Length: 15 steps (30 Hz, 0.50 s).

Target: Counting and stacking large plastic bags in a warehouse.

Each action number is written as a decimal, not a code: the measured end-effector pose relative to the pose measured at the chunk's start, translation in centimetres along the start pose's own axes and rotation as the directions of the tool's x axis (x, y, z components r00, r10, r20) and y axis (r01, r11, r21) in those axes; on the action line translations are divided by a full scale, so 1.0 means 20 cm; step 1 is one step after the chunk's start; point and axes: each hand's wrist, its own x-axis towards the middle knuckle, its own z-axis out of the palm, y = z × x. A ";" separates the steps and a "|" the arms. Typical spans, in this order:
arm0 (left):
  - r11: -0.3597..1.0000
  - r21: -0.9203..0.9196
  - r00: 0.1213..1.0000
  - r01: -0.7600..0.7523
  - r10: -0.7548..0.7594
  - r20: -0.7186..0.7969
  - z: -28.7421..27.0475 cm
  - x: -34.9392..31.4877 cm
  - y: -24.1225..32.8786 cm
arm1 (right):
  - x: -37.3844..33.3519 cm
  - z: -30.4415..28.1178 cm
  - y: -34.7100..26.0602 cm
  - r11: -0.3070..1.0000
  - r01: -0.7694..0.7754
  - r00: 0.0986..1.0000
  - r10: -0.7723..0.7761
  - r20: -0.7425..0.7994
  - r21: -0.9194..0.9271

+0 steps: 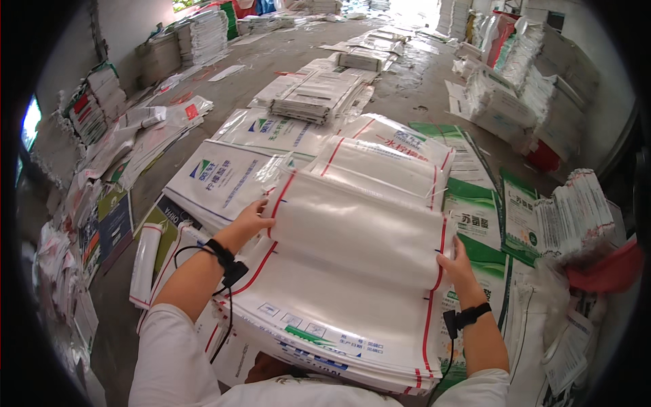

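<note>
A white plastic sack with red stripes down its side edges lies curled over in front of me. My left hand grips its left edge, thumb and fingers at the red stripe. At the right edge, my right hand pinches the sack with the thumb on top and the other fingers partly hidden behind. Under it is a stack of similar flat sacks with blue and green print at the near end. Just beyond lies another folded white sack with red lettering. Both wrists wear black straps with cables.
White sacks with blue print lie to the left, and green-and-white sacks to the right. Tied sack bundles run along the floor ahead. Tall stacks line the left wall; more piles and a red sheet are on the right.
</note>
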 end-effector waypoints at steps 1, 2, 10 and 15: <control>0.996 0.076 0.999 0.039 -0.041 0.016 0.00 0.01 -0.04 | 0.02 0.02 0.08 0.949 -0.127 0.991 0.135 0.007 -0.289; 0.960 0.278 1.000 0.019 -0.016 -0.015 -0.09 0.04 -0.19 | 0.02 0.09 0.00 0.947 -0.131 0.986 0.155 0.060 -0.292; 0.902 0.426 0.995 -0.066 0.028 0.093 -0.21 -0.43 0.13 | -0.22 -0.02 -0.43 0.840 0.191 0.982 -0.161 0.103 -0.508; 0.822 0.513 0.946 -0.246 0.088 0.312 -0.17 -0.99 0.44 | -0.59 -0.02 -1.06 0.915 0.098 0.914 0.073 0.399 -0.391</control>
